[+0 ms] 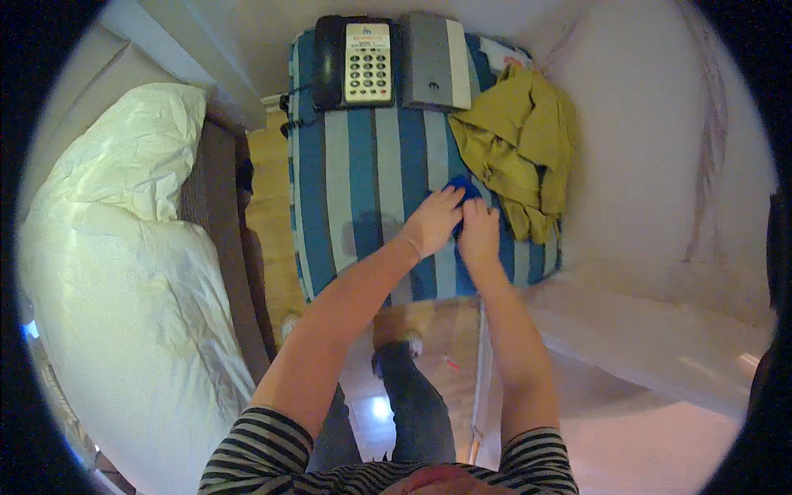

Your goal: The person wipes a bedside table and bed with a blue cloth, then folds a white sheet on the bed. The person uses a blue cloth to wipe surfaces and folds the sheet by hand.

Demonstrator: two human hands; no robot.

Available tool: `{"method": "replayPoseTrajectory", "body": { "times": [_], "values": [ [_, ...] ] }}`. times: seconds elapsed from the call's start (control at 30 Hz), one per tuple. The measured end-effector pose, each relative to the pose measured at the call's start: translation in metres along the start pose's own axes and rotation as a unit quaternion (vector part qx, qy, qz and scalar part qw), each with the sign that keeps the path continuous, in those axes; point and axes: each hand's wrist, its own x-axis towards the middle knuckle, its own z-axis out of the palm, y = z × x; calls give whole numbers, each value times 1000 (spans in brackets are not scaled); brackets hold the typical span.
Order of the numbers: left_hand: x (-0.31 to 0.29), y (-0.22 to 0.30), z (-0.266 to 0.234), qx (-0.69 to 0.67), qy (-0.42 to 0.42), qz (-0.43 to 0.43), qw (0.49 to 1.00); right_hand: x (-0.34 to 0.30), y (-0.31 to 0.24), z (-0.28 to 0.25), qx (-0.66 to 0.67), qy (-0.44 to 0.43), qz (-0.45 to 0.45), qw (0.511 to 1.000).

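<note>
Hands point(433, 224) on half-hidden blue item point(465, 185)

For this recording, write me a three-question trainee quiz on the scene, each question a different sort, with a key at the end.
1. From the wearer's view, where is the flat grey-and-white rectangular object relative to the black telephone with a white keypad panel?
a) left
b) right
c) nearer the wearer

2. True or false: the person's bare left hand rests on the telephone.

3. Fill the gap: the crumpled olive-green cloth lies over the right side of a blue-green fabric surface patterned with ____.

Key: 1 b; 2 false, it is at the small bright-blue item, beside the right hand; 3 stripes.
</note>
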Motion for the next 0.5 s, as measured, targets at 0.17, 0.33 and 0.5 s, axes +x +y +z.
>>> {"method": "replayPoseTrajectory", "body": {
  "times": [0.17,0.33,0.5],
  "values": [
    [-104,73,30,-108,-106,-49,987,-113,-43,-38,61,-175,66,980],
    [-136,138,-74,-272,-225,-309,883,-158,-71,-111,343,-242,214,882],
    [-116,188,-196,-414,42,-412,811,-114,-85,-246,589,-120,189,776]
  ]
}}
